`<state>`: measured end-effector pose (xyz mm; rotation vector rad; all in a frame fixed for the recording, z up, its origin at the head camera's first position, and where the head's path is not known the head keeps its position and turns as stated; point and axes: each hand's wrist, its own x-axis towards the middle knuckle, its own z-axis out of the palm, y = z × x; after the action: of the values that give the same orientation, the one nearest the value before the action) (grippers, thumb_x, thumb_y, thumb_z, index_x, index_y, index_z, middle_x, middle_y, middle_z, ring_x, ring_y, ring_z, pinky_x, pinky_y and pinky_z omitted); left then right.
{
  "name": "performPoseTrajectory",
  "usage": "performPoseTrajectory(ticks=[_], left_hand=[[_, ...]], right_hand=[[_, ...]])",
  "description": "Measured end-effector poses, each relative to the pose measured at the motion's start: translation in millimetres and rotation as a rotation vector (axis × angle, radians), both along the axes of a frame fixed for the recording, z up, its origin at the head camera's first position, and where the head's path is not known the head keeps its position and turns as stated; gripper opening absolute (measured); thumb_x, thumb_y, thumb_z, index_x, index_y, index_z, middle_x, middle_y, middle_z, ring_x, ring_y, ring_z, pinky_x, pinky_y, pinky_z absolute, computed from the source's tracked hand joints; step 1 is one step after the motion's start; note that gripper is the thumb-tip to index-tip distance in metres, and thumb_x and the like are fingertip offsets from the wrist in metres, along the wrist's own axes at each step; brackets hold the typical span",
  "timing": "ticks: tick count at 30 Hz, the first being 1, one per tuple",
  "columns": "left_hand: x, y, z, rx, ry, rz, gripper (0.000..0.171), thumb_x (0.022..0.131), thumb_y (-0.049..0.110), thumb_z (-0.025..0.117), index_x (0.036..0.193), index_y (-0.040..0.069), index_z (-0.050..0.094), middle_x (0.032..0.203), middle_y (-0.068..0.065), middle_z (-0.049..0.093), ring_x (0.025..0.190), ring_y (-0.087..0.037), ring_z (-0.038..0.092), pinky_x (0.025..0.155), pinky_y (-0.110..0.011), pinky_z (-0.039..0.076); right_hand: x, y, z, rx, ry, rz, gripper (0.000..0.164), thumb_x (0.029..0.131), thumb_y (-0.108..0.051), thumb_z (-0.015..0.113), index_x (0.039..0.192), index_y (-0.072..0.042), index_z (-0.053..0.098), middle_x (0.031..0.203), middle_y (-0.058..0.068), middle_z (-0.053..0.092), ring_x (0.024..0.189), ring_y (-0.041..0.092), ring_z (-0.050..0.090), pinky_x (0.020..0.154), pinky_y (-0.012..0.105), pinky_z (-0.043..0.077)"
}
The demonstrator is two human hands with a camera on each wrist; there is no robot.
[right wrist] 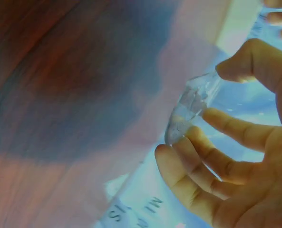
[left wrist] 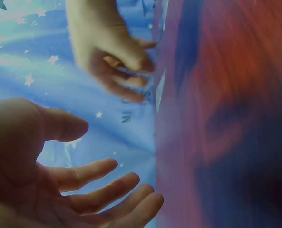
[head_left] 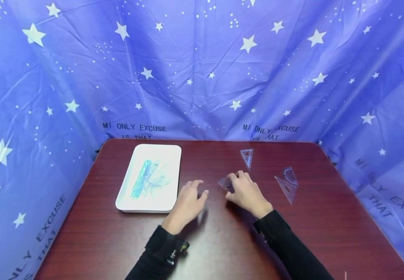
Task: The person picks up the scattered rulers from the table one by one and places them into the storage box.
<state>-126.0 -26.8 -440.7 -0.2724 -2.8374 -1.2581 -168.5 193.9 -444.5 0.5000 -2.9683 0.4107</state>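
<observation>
My right hand is over the middle of the table, thumb and fingers bent about a clear plastic set square. In the right wrist view the clear set square shows between the thumb tip and the fingertips, and part of it is hidden behind the fingers. To the left, my left hand hovers above the table beside the white tray, thumb apart from loosely bent fingers. Nothing lies in the left hand in its own wrist view.
Bluish clear pieces, seemingly rulers, lie in the tray at left. Beyond the right hand lies a clear set square. Farther right, another set square touches or overlaps a protractor piece. A starry blue curtain surrounds the brown table.
</observation>
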Motion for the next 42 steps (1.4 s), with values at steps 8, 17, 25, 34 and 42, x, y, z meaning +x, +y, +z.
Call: performPoseTrajectory(ticks=[8,17,25,34,42], left_hand=[[-0.8,16.1,-9.3,0.102,0.001,-0.073,0.041,0.111,0.027,0.054,0.135,-0.003,0.068,0.127,-0.022,0.072,0.12,-0.038,0.07,0.107,-0.055,0.055],[1.3,33.2,-7.0,0.357,0.088,0.037,0.025,0.11,0.018,0.058,0.128,0.007,0.071,0.113,-0.008,0.081,0.108,-0.026,0.078,0.096,-0.041,0.062],[0.0,35.1,-5.3,0.559,0.031,0.04,0.022,0.108,0.006,0.057,0.124,0.003,0.071,0.102,-0.01,0.083,0.099,-0.025,0.081,0.087,-0.023,0.062],[-6.8,25.4,-1.8,0.664,-0.024,0.026,0.02,0.105,-0.002,0.053,0.118,-0.007,0.068,0.099,-0.023,0.08,0.082,-0.023,0.079,0.073,-0.033,0.067],[-21.5,-1.1,14.2,0.639,-0.036,0.061,0.021,0.106,-0.001,0.049,0.117,-0.008,0.065,0.092,-0.024,0.078,0.074,-0.023,0.078,0.067,-0.03,0.066]], right_hand=[[25.1,-16.3,23.0,-0.101,0.201,-0.007,0.058,0.076,-0.018,0.084,0.129,-0.004,0.067,0.114,0.02,0.065,0.1,0.037,0.063,0.065,0.053,0.061],[38.9,-34.1,30.9,-0.238,0.274,-0.01,0.057,0.077,-0.02,0.087,0.128,-0.003,0.068,0.115,0.02,0.063,0.107,0.038,0.06,0.075,0.054,0.061],[42.2,-43.6,27.9,-0.271,0.274,-0.014,0.055,0.081,-0.021,0.087,0.13,-0.005,0.067,0.116,0.018,0.061,0.108,0.037,0.058,0.077,0.052,0.061],[42.0,-33.2,31.7,-0.335,0.239,0.083,0.061,0.082,-0.015,0.091,0.136,-0.002,0.065,0.119,0.017,0.063,0.111,0.033,0.059,0.096,0.049,0.054],[40.3,-11.1,27.8,-0.323,0.227,0.055,0.057,0.089,-0.014,0.086,0.139,0.001,0.063,0.126,0.021,0.063,0.118,0.038,0.06,0.104,0.053,0.053]])
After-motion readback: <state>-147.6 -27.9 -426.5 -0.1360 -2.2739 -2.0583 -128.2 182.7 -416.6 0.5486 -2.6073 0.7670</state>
